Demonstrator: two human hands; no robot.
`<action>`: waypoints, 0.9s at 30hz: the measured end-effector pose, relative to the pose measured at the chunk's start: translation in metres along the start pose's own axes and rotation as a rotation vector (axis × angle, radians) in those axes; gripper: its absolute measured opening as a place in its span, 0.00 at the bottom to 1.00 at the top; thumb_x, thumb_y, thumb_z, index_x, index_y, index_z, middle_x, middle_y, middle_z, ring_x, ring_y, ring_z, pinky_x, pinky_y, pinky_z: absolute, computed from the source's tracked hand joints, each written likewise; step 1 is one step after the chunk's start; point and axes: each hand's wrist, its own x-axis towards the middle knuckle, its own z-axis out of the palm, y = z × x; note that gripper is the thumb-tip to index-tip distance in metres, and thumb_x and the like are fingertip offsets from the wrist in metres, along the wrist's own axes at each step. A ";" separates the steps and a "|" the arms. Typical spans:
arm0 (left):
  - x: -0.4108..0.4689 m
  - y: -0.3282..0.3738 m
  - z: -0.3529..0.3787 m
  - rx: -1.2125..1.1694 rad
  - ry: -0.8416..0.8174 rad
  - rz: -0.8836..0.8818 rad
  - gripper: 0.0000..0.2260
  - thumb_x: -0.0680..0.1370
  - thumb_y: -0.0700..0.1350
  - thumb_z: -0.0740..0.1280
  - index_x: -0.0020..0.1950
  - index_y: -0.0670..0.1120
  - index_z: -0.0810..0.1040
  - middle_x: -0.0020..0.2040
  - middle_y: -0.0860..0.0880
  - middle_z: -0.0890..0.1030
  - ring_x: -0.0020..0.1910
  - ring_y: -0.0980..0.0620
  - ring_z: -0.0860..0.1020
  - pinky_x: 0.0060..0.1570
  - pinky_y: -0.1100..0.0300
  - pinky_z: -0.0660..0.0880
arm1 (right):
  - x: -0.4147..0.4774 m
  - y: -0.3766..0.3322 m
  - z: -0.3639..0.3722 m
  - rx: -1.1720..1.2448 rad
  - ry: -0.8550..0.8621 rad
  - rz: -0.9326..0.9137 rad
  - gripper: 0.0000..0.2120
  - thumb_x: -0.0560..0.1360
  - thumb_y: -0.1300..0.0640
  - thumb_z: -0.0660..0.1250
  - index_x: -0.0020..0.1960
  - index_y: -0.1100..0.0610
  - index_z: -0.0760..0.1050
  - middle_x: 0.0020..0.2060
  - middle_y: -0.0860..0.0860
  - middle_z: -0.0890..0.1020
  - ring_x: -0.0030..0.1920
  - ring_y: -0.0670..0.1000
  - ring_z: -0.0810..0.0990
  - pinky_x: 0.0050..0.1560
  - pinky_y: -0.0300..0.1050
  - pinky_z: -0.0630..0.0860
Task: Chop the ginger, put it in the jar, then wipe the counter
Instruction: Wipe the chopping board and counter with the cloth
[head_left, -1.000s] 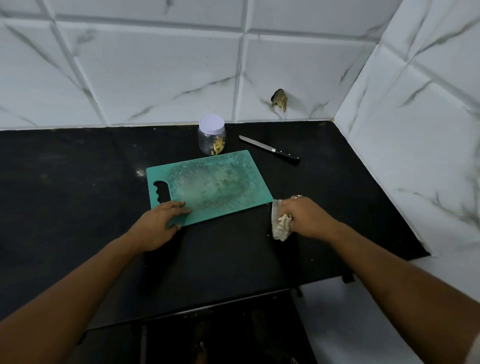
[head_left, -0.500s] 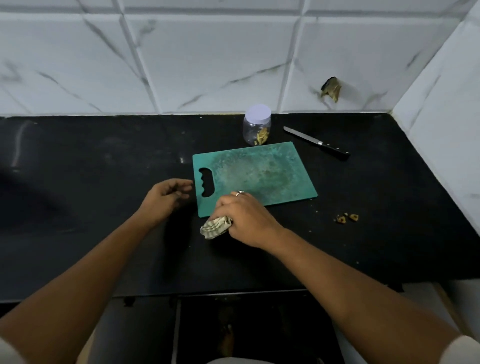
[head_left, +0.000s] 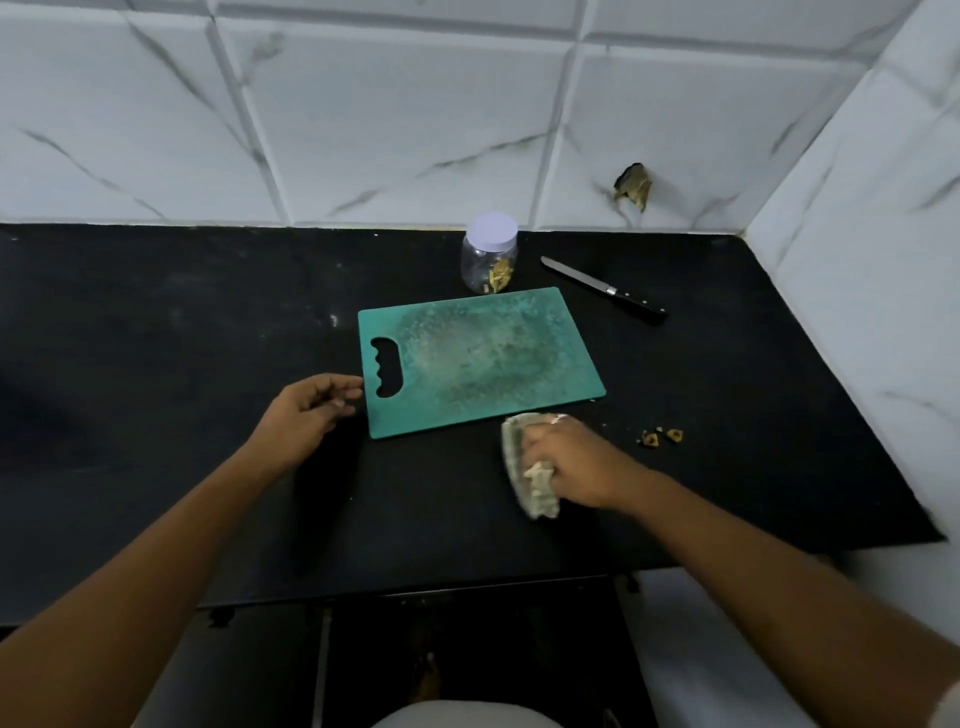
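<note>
Right hand (head_left: 571, 462) has swept its cloth (head_left: 524, 467) rightward along the tabletop (head_left: 156, 338), grip closed on it, heading for stray scraps (head_left: 661, 436). Left hand (head_left: 311, 410), loosely curled and empty, rests beside the cutting board (head_left: 478, 358), likely steadying it; chopped ginger (head_left: 497, 275) is in the lidded jar (head_left: 489, 260), knife (head_left: 602, 291) parked clear.

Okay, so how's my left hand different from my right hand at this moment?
The right hand is closed around a crumpled cloth and presses it on the black counter; the left hand holds nothing, its fingers loosely curled. The left sits just beside the handle end of the green cutting board; the right lies in front of the board's near right corner. Both are low over the counter.
</note>
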 end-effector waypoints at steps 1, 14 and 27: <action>0.000 0.000 0.006 0.014 -0.017 0.019 0.16 0.83 0.35 0.63 0.63 0.53 0.81 0.60 0.54 0.83 0.59 0.54 0.82 0.63 0.51 0.77 | -0.014 0.022 -0.009 -0.009 0.015 0.059 0.17 0.64 0.55 0.62 0.47 0.54 0.86 0.49 0.52 0.84 0.54 0.56 0.81 0.59 0.48 0.74; 0.019 0.043 0.106 0.150 -0.248 0.291 0.16 0.83 0.36 0.65 0.57 0.58 0.80 0.59 0.58 0.83 0.61 0.64 0.79 0.66 0.60 0.73 | -0.035 -0.032 0.025 -0.160 0.096 -0.154 0.08 0.69 0.53 0.71 0.47 0.49 0.86 0.48 0.47 0.84 0.55 0.54 0.80 0.57 0.51 0.74; 0.018 0.055 0.136 0.178 -0.358 0.300 0.13 0.82 0.37 0.66 0.60 0.54 0.81 0.60 0.58 0.83 0.59 0.65 0.80 0.62 0.64 0.73 | -0.099 0.068 -0.044 0.078 0.203 0.337 0.15 0.71 0.66 0.66 0.51 0.52 0.84 0.49 0.48 0.82 0.52 0.49 0.78 0.58 0.51 0.76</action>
